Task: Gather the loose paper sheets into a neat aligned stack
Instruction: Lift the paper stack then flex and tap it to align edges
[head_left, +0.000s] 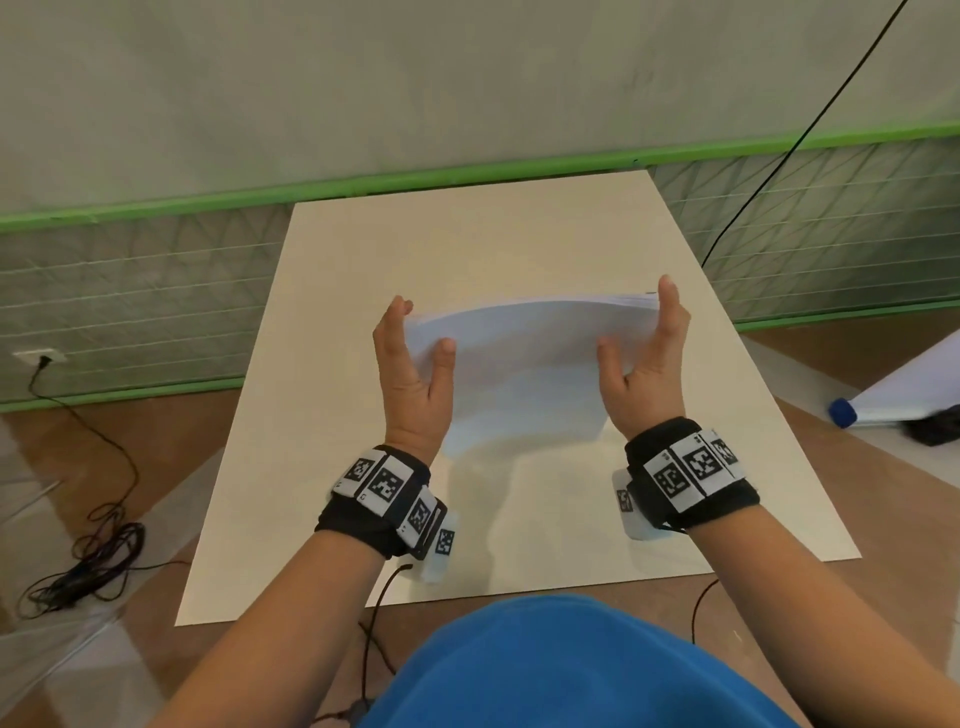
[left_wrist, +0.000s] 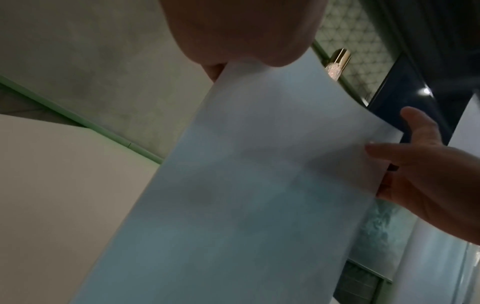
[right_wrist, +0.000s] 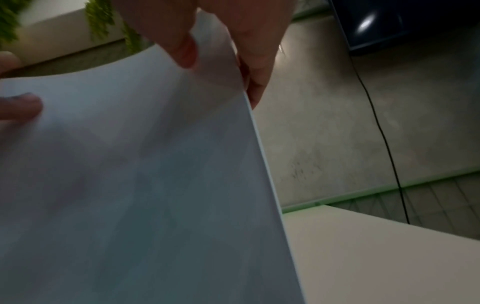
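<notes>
A stack of white paper sheets (head_left: 524, 369) stands raised on edge above the cream table (head_left: 322, 467), bowed slightly at the top. My left hand (head_left: 415, 353) holds its left side, thumb on the near face and fingers behind. My right hand (head_left: 644, 353) holds the right side the same way. In the left wrist view the paper stack (left_wrist: 246, 185) fills the middle, with the right hand (left_wrist: 426, 174) at its far edge. In the right wrist view the paper stack (right_wrist: 142, 174) is pinched under the right hand's fingers (right_wrist: 182, 49); the left hand's thumb (right_wrist: 18, 107) shows at the left.
A grey wall with green trim (head_left: 415, 182) runs behind the table. Black cables (head_left: 88, 551) lie coiled on the floor at left, and another cable (head_left: 779, 171) hangs at right. A white roll with a blue cap (head_left: 841, 413) lies on the floor right.
</notes>
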